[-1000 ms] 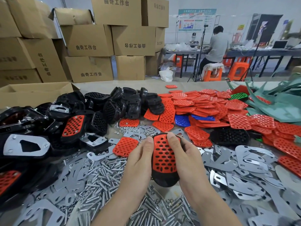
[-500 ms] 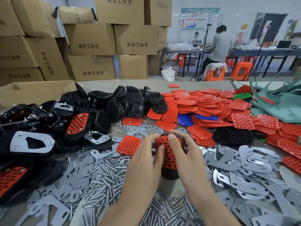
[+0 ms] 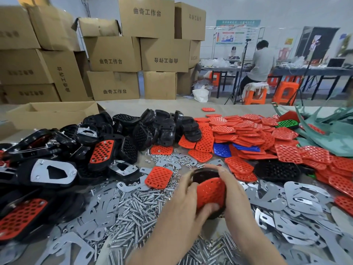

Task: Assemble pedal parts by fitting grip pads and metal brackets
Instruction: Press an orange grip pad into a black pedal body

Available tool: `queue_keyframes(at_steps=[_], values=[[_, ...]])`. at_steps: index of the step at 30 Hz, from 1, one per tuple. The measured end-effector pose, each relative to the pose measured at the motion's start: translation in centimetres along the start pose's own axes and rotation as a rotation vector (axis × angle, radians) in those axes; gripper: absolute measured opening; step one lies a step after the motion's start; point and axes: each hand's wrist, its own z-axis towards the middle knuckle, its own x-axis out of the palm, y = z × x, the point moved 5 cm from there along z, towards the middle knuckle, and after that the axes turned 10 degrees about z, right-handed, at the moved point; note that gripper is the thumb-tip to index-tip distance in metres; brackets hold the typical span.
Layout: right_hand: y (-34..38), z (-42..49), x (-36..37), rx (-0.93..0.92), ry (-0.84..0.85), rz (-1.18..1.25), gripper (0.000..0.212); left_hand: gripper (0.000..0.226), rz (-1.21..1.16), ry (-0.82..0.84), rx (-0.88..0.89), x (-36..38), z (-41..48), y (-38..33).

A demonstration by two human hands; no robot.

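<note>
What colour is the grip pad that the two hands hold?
The grip pad is orange-red, perforated with holes; the head view shows it.

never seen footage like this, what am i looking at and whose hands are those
There is no machine here. The single picture comes from a camera worn on a person's head, looking down at their own hands. The left hand and the right hand both grip a black pedal body with a red grip pad on its face. Around them on the table lie heaps of parts: loose pedal bodies, spare red pads, metal brackets and screws.
</note>
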Motion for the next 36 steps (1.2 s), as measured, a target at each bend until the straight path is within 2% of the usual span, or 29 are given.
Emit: queue_keyframes(at_steps=[3,5,8,9,11,14,16,19,20,21,23,24,26,28,31,34,36], values=[[0.0,0.3,-0.2,0.186,0.001,0.159,0.037,0.040,-0.233,-0.145,0.006,-1.2,-0.6,-0.5],[-0.5,0.5,-0.4,0.235,-0.063,0.175,0.046,0.029,-0.452,-0.263,-0.103,-2.8,-0.9,0.2],[-1.4,1.2,-1.0,0.273,-0.213,0.215,0.043,0.010,-0.651,-0.319,-0.310,-4.4,-0.2,2.9],[-1.5,1.5,-1.0,0.285,-0.260,0.296,0.045,0.003,-0.626,-0.314,-0.361,-5.1,0.4,4.3],[-1.2,2.3,-0.5,0.313,-0.328,0.447,0.048,0.006,-0.483,-0.247,-0.462,-6.1,1.9,7.5],[-0.6,4.4,0.5,0.295,-0.343,0.565,0.051,0.035,-0.113,-0.103,-0.555,-6.8,4.3,11.9],[0.0,6.6,1.4,0.283,-0.328,0.600,0.051,0.049,0.115,-0.070,-0.556,-7.6,5.8,13.6],[1.1,10.7,3.4,0.251,-0.330,0.596,0.042,0.039,0.288,0.098,-0.474,-7.8,8.2,14.1],[1.3,12.1,3.7,0.214,-0.354,0.468,0.036,0.035,0.334,0.192,-0.442,-7.3,8.7,14.1],[1.4,13.4,3.7,0.161,-0.394,0.241,0.032,0.035,0.383,0.288,-0.400,-6.8,9.1,13.9],[2.1,15.3,3.5,0.011,-0.425,-0.246,0.040,0.046,0.503,0.450,-0.307,-5.7,9.2,13.2],[2.5,16.0,3.7,-0.084,-0.396,-0.379,0.043,0.055,0.564,0.509,-0.271,-5.1,9.1,13.0],[2.6,17.2,4.4,-0.188,-0.301,-0.456,0.039,0.072,0.687,0.581,-0.227,-4.4,8.9,12.7],[1.9,18.4,5.6,-0.191,-0.212,-0.510,0.034,0.070,0.722,0.602,-0.224,-4.1,8.9,12.4],[-0.2,19.6,7.6,-0.081,-0.084,-0.675,0.032,0.054,0.642,0.621,-0.236,-3.9,8.9,11.9],[-1.7,20.4,9.7,-0.037,0.007,-0.824,0.038,0.054,0.542,0.610,-0.270,-4.3,8.8,12.2],[-2.4,20.9,11.1,-0.016,0.028,-0.858,0.045,0.054,0.392,0.601,-0.331,-4.7,8.5,12.7]])
